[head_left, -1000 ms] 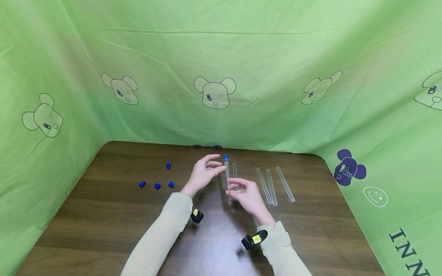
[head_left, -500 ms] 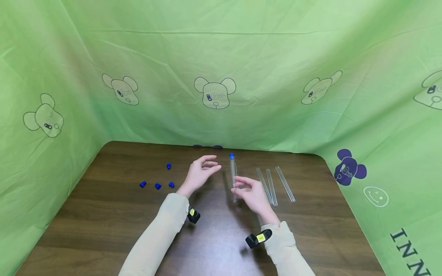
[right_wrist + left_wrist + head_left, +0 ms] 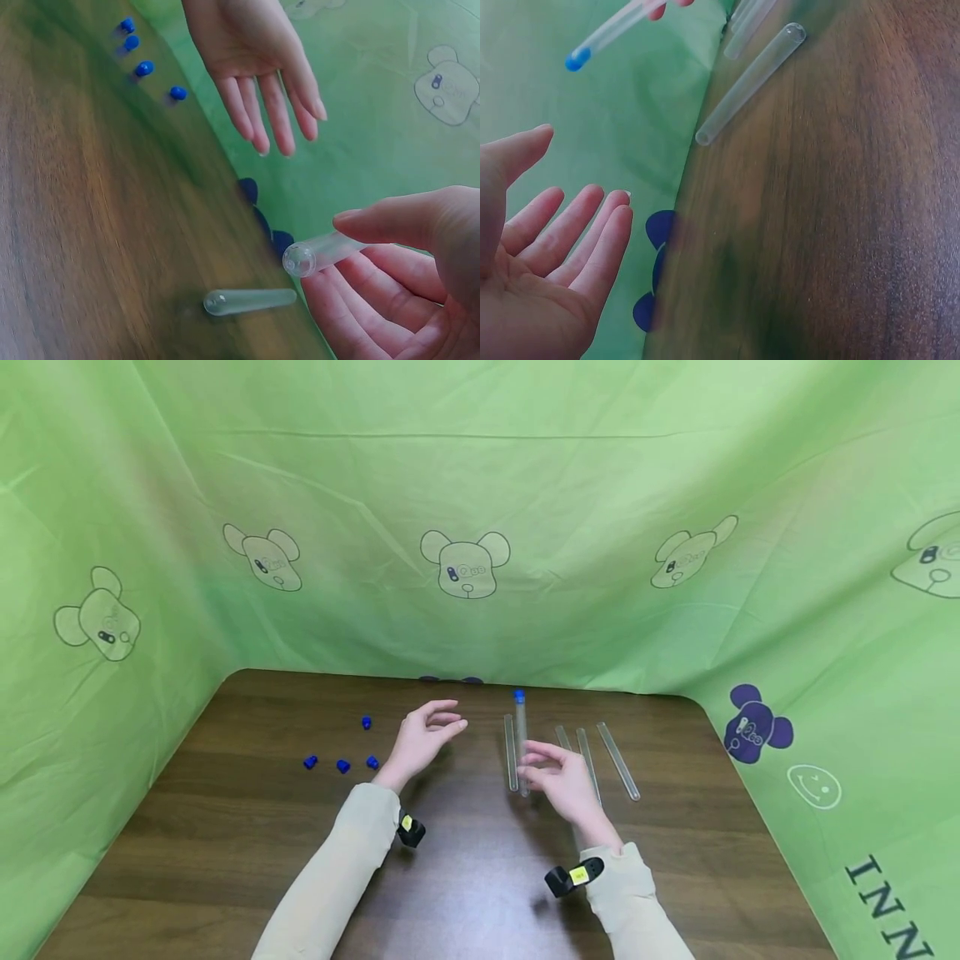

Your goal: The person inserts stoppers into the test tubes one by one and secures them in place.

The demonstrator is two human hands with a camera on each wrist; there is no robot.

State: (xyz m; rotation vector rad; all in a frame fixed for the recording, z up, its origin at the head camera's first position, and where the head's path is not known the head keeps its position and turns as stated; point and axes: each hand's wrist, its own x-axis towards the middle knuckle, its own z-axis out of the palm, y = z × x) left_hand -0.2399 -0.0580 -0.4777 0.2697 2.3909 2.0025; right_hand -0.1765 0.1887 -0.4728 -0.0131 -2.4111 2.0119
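My right hand (image 3: 564, 783) pinches a clear test tube (image 3: 521, 727) near its lower end, between thumb and fingers. A blue cap (image 3: 519, 696) sits on the tube's top; in the left wrist view the capped end (image 3: 577, 58) points toward the left. In the right wrist view the rounded bottom (image 3: 300, 259) sticks out past the right hand's fingers. My left hand (image 3: 422, 739) hovers over the table to the left, fingers apart and holding nothing. Just left of the held tube, an uncapped test tube (image 3: 511, 752) lies on the table.
Several loose blue caps (image 3: 342, 766) lie on the left of the wooden table (image 3: 225, 827). More uncapped tubes (image 3: 618, 762) lie to the right, partly behind my right hand. A green cloth (image 3: 465, 468) hangs behind and beside the table.
My right hand has carried the capped tube to the right, past the uncapped tube lying there. My left hand has let go of the tube and drawn away to the left.
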